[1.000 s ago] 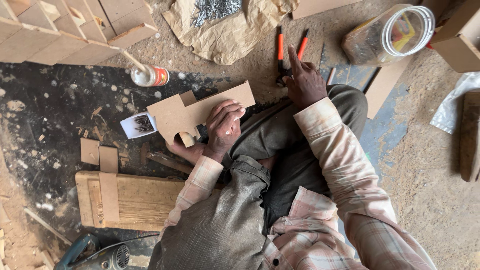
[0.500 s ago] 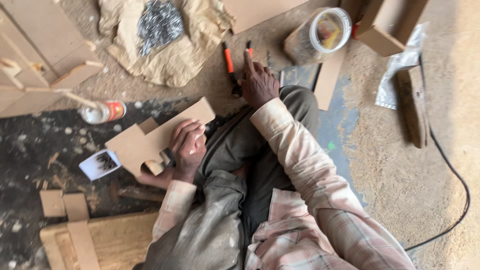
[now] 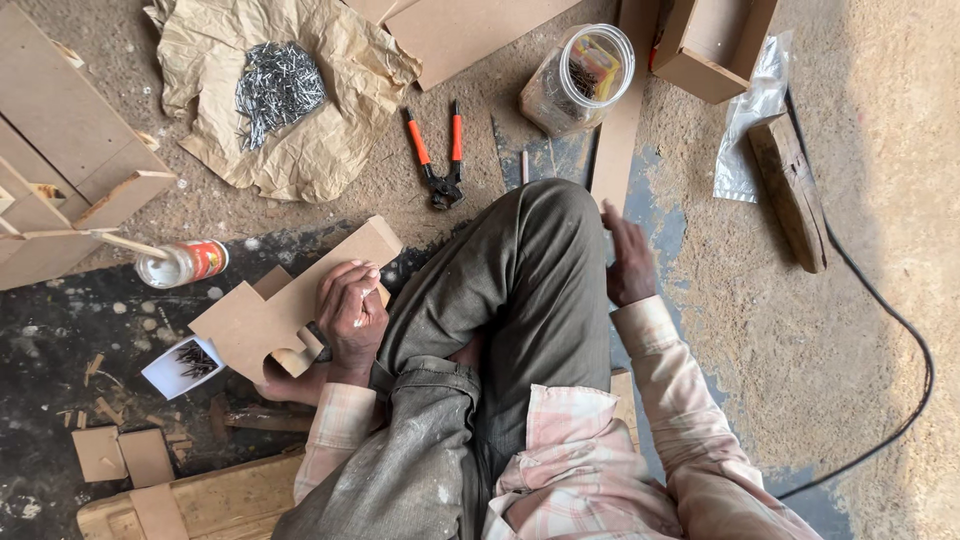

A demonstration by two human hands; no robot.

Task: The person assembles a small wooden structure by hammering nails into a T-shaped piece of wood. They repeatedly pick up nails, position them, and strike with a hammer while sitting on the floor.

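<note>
On the dusty workshop floor a person sits with one knee (image 3: 530,270) raised, seen from above. Their left hand (image 3: 350,315) rests on a notched board (image 3: 285,305) of brown fibreboard that lies flat just left of the knee; the fingers are curled together over the board's near edge, pressing it down. Whether they also pinch something small cannot be told. The right hand (image 3: 628,260) hangs in the air beside the knee, touching nothing, its fingers loosely straight and slightly apart. Beyond the knee lie orange-handled pincers (image 3: 440,155), and further left a crumpled sheet of brown paper (image 3: 330,120) bears a heap of nails (image 3: 278,88). A clear plastic jar (image 3: 580,80) lies on its side near the pincers, next to an open wooden box (image 3: 715,45). Left of the board stands a small glue bottle (image 3: 185,265) with a stick in it, and just beside the board's lower corner sits a white card (image 3: 172,372) holding a few dark tacks. A black cable (image 3: 900,330) curves along the right.
</note>
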